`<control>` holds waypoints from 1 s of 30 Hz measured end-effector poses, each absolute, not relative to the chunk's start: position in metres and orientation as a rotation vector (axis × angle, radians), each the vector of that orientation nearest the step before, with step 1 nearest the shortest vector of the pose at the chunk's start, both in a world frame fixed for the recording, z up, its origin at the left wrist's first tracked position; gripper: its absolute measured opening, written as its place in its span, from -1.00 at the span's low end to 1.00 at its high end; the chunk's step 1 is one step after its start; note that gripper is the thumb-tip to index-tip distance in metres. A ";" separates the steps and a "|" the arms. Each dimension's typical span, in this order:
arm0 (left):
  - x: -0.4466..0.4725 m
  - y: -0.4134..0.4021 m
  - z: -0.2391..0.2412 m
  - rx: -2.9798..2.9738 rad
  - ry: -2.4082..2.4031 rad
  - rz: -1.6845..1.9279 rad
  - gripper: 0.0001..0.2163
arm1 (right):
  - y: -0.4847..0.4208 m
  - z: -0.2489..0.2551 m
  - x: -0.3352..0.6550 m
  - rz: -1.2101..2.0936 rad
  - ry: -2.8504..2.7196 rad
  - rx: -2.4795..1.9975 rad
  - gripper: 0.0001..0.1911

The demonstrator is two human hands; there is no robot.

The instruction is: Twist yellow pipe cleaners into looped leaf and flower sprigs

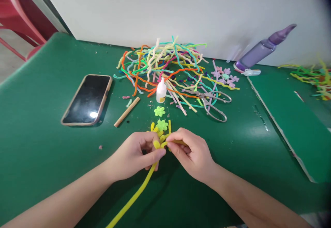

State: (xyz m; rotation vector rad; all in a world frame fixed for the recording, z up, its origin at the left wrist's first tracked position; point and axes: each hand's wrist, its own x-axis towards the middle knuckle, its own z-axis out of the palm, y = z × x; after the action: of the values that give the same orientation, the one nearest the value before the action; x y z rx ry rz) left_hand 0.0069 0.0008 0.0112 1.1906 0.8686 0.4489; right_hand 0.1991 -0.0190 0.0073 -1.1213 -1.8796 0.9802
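Low over the green table, my left hand [138, 154] is closed on a yellow pipe cleaner [136, 197], whose long tail runs down to the bottom edge of the view. Its upper part is bent into several small loops between my hands. My right hand [192, 152] pinches part of the looped yellow piece with thumb and forefinger. Just beyond my fingers lie two light green pipe-cleaner flowers [159, 111]. A small white glue bottle [161, 91] stands behind them. My fingers hide part of the loops.
A heap of coloured pipe cleaners [165, 60] spreads along the white wall, with metal scissors [210, 100] at its right. Phone [88, 98] and brown stick [126, 112] lie left. At right are a purple bottle [257, 53], lilac flowers [227, 76] and a green board [292, 124].
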 end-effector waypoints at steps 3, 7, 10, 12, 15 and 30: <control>0.007 -0.001 0.011 1.228 0.889 0.439 -0.77 | -0.020 0.008 0.199 0.983 -1.882 -1.116 -0.96; 0.007 -0.002 0.010 1.252 0.895 0.427 -0.77 | -0.019 0.009 0.200 0.984 -1.889 -1.119 -0.96; 0.007 -0.001 0.010 1.239 0.890 0.441 -0.77 | -0.019 0.009 0.200 1.002 -1.871 -1.153 -0.96; 0.007 -0.001 0.010 1.213 0.886 0.453 -0.78 | -0.019 0.009 0.200 1.030 -1.846 -1.182 -0.96; 0.007 0.000 0.011 1.205 0.889 0.451 -0.79 | -0.020 0.010 0.200 1.039 -1.828 -1.194 -0.96; 0.006 -0.001 0.009 1.311 0.896 0.349 -0.77 | -0.017 0.007 0.199 0.985 -1.865 -1.061 -0.97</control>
State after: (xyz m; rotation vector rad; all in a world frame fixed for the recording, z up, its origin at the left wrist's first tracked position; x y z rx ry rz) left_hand 0.0057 -0.0013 0.0095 1.3108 0.8956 0.3489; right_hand 0.1990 -0.0173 0.0074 -1.0612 -1.8650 0.9846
